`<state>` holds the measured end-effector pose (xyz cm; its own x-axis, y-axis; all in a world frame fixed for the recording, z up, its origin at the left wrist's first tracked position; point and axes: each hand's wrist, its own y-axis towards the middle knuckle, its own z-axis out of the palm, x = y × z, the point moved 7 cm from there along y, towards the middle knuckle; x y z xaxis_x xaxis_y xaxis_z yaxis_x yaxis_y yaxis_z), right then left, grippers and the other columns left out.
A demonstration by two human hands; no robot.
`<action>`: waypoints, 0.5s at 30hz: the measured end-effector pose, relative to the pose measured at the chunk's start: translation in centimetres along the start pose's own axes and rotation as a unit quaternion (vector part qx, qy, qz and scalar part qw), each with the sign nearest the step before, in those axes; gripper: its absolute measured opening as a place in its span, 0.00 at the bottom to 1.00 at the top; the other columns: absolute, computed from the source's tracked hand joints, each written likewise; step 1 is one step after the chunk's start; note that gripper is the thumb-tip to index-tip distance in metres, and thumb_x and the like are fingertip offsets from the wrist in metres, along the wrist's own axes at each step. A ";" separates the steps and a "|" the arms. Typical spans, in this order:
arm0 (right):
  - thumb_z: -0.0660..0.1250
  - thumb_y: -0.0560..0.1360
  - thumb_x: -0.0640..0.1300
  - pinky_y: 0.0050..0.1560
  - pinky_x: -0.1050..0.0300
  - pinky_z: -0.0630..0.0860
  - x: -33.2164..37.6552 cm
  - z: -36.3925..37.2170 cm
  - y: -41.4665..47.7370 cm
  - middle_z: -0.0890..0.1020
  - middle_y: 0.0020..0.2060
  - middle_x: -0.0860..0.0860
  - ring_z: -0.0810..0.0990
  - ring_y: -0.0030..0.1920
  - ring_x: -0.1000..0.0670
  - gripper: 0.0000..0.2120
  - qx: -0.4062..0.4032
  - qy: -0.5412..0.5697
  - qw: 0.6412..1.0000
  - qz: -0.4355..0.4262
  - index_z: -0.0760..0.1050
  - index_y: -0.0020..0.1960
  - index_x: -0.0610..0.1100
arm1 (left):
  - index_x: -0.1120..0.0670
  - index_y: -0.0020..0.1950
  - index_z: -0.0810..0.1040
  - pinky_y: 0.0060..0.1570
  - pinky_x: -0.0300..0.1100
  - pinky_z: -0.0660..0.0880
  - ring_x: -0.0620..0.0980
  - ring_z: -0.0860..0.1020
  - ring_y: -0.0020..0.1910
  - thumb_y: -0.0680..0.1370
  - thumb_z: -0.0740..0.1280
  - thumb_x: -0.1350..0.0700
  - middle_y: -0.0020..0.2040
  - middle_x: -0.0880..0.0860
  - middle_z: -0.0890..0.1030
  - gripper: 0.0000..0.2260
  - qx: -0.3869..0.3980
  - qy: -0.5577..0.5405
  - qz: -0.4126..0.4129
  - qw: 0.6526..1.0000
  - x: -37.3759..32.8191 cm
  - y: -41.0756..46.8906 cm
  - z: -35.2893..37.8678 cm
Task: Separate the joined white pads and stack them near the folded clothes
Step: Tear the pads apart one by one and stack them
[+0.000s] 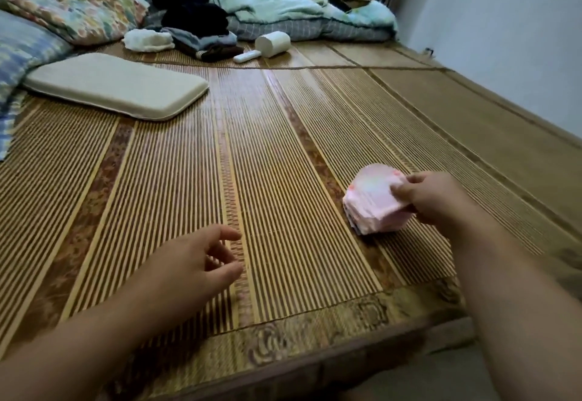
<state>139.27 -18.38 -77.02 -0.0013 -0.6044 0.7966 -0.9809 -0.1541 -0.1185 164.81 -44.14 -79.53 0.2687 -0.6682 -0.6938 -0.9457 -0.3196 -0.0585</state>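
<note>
A thick stack of pale pink-white pads point(373, 202) rests on the bamboo mat point(283, 164) at the right front. My right hand point(431, 199) grips the stack's right side, thumb on top. My left hand point(201, 262) hovers over the mat at the front, fingers apart and holding nothing. Far back, a pile of folded dark and grey clothes point(201, 35) lies on the mat, with a small white folded cloth point(147, 40) to its left.
A flat cream pillow point(116, 85) lies at the left. A white paper roll point(273, 43) and a white remote point(247, 56) sit by the clothes. Quilts and bedding point(299, 13) line the back and left. The bed's front edge point(315, 366) is near my arms; a wall stands at right.
</note>
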 end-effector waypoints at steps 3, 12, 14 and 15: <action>0.71 0.72 0.42 0.18 0.64 0.68 -0.1 0.3 -0.2 0.83 0.41 0.44 0.79 0.33 0.50 0.15 0.017 0.033 0.999 0.022 0.77 0.57 0.40 | 0.30 0.49 0.68 0.31 0.28 0.73 0.28 0.77 0.40 0.72 0.69 0.47 0.42 0.38 0.80 0.15 0.010 0.007 0.002 1.000 0.0 0.3 0.4; 0.74 0.69 0.49 0.55 0.43 0.75 -1.1 0.4 0.3 0.80 0.54 0.41 0.78 0.54 0.41 0.23 -0.008 -0.032 0.999 0.023 0.75 0.59 0.39 | 0.31 0.46 0.70 0.33 0.28 0.72 0.28 0.77 0.41 0.72 0.69 0.49 0.42 0.39 0.81 0.12 0.017 0.008 0.009 1.000 0.1 0.7 0.6; 0.73 0.70 0.50 0.50 0.48 0.74 -1.5 1.0 0.3 0.79 0.57 0.41 0.76 0.56 0.42 0.26 0.043 0.010 0.998 0.051 0.72 0.64 0.40 | 0.32 0.47 0.71 0.32 0.28 0.73 0.27 0.76 0.42 0.72 0.70 0.49 0.43 0.39 0.81 0.12 0.018 0.007 0.008 1.000 0.2 0.6 0.5; 0.73 0.70 0.51 0.50 0.48 0.72 -1.7 1.3 0.2 0.78 0.58 0.42 0.76 0.56 0.41 0.27 0.072 0.013 0.995 0.067 0.72 0.64 0.40 | 0.32 0.47 0.71 0.32 0.28 0.73 0.27 0.76 0.42 0.72 0.70 0.48 0.43 0.39 0.81 0.12 0.017 0.007 0.007 1.000 0.3 0.5 0.5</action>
<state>139.37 -18.39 -79.23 -0.1362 -0.6072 0.7828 -0.9337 -0.1854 -0.3063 164.28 -44.17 -80.11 0.2585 -0.6809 -0.6852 -0.9549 -0.2876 -0.0744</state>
